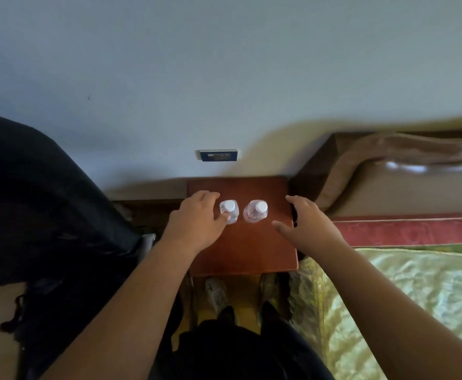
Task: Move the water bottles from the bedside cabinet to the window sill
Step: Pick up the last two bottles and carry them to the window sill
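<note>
Nearest, two bare forearms reach forward from the bottom of the view, over a pair of shoes (216,293) on the floor and past the bed (405,292) with its shiny green cover on the right. At their ends the hands arrive over the bedside cabinet (241,250), a small reddish-brown wooden surface set against the wall.

On the left, the left hand (194,218) has its grip curling round the left bottle (229,211): fingers wrap the far side and the thumb touches the near side, though the bottle is not yet lifted. The right hand (304,223) has an open grip, fingers spread and thumb out, just beside the right bottle (256,211) but apart from it.

Both bottles stand upright near the back of the cabinet, side by side with a small gap, each clear plastic with a white cap. They look small and probably full, so fairly light for one hand each. Thin plastic like this likely gives under a squeeze and may be a bit slippery, so the sensible hold is round the body below the shoulder, firm but not crushing. Standing close together, one could knock the other over.

Farther back, a blue wall socket (218,155) sits above the cabinet. The window sill is not in view.
</note>
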